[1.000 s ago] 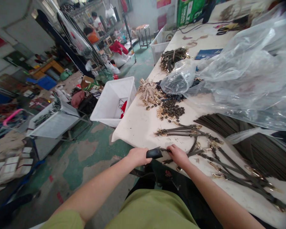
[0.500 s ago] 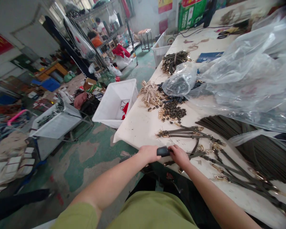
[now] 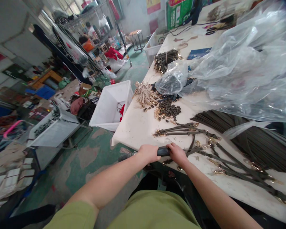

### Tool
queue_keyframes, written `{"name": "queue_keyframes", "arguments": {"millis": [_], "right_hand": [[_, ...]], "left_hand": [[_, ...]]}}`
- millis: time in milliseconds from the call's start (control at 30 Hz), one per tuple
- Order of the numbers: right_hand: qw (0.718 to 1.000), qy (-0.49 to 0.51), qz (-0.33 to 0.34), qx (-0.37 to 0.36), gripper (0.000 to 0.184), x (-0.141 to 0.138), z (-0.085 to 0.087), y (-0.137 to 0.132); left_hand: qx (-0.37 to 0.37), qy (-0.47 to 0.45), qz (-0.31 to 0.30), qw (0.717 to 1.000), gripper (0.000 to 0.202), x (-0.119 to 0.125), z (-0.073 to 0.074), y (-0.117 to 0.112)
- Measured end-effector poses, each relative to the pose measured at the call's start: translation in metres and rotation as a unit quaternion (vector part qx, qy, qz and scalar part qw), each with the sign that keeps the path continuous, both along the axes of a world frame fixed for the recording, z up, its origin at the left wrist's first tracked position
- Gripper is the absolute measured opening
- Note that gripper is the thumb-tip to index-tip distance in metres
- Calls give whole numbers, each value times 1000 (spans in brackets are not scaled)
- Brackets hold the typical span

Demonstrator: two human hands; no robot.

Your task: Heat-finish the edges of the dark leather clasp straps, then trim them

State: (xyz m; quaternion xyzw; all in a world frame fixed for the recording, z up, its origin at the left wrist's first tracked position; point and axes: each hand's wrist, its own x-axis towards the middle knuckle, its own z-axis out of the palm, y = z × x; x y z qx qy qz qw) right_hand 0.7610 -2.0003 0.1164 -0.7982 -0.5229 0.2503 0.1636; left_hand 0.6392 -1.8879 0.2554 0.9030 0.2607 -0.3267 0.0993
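My left hand (image 3: 148,153) is closed round a black handled tool (image 3: 162,151) at the near edge of the white worktable (image 3: 138,127). My right hand (image 3: 177,153) is closed on the tool's other end, where a dark strap (image 3: 197,152) with a gold clasp lies on the table. Finished dark straps (image 3: 181,129) with gold hardware lie just beyond both hands, and more straps (image 3: 238,170) trail off to the right.
Piles of dark and gold fittings (image 3: 168,110), tan strap ends (image 3: 144,93) and a big clear plastic bag (image 3: 240,70) cover the table. A white bin (image 3: 111,105) stands on the green floor at the left. People sit far back among racks.
My two hands have drawn closer together on the black tool, so less of it shows between them. The view has shifted slightly; nothing else on the table moved.
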Motion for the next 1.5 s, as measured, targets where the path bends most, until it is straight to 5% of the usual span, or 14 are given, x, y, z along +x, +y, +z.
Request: {"name": "queue_keyframes", "arguments": {"millis": [367,933,1233,1500], "right_hand": [[1000,22,7,-2,21,6,1,-1],[999,33,8,0,23,12,1,-1],[1000,3,9,-6,32,4,13,1],[996,-58,46,-46,22,-22,20,31]], "left_hand": [[8,59,-18,998,37,35,0,3],[29,67,-33,997,33,45,8,-5],[70,4,89,994,42,-41,21,31],[18,-22,146,989,40,-86,14,26]]}}
